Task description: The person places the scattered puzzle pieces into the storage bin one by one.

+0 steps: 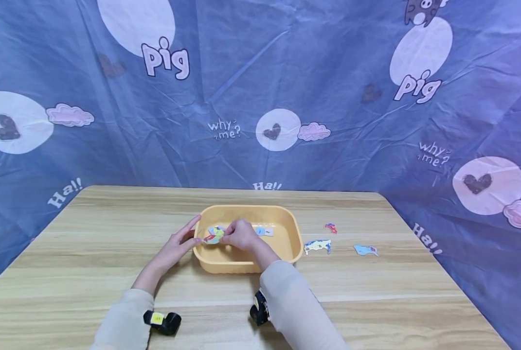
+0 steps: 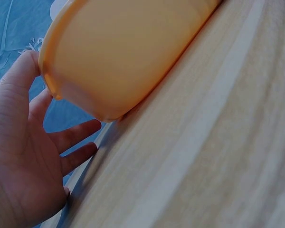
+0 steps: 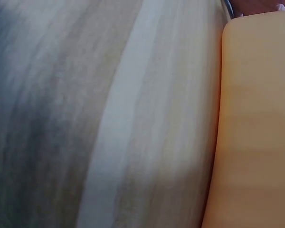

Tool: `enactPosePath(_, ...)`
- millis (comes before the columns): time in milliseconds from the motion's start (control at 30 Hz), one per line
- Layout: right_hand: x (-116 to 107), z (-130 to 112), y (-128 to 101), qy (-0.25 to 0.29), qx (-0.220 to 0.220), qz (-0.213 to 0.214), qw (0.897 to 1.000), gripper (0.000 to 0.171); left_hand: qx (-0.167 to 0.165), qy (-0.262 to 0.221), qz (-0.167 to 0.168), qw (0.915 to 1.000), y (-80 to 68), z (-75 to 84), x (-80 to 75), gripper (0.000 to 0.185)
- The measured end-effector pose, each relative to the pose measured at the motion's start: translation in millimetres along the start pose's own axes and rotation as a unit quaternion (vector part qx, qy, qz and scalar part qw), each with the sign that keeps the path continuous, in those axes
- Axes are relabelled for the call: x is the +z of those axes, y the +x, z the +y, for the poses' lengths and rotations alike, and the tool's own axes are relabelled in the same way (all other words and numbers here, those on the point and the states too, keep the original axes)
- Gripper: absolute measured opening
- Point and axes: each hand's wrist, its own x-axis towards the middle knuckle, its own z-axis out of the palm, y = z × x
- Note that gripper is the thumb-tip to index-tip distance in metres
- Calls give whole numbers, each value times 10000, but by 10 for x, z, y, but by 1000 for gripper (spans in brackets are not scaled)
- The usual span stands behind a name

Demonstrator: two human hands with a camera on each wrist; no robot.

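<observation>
A pale yellow plastic tray (image 1: pixel 216 267) stands mid-table. My left hand (image 1: pixel 174 250) is at its left rim; the left wrist view has the thumb reaching over the rim, with the other fingers (image 2: pixel 78 135) loosely spread by the outer wall. Inside the tray my right hand (image 1: pixel 242 234) pinches the edge of a colourful flat cutout (image 1: pixel 214 236), blue, green, yellow and red, near the left thumb. It may be several overlapping pieces. A light blue and white cutout (image 1: pixel 263 231) lies behind the right hand. Right fingertips are partly hidden in the head view.
Right of the tray, a small red cutout (image 1: pixel 331 227), a white-and-blue patterned cutout (image 1: pixel 317 246) and a light blue cutout (image 1: pixel 365 250) lie on the wooden table (image 1: pixel 374 301). A blue printed cloth (image 1: pixel 242 87) hangs behind and around the table.
</observation>
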Motion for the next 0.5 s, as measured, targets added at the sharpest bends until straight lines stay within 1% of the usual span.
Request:
enactPosePath(233,17,3,1,-275,-54,-84,9996,13,-87,102,48,9999,2,-11,-7,59)
enactPosePath(500,25,-9,0,-521,-54,-242,9983,12,-133,68,88,9998,9,-19,-8,60)
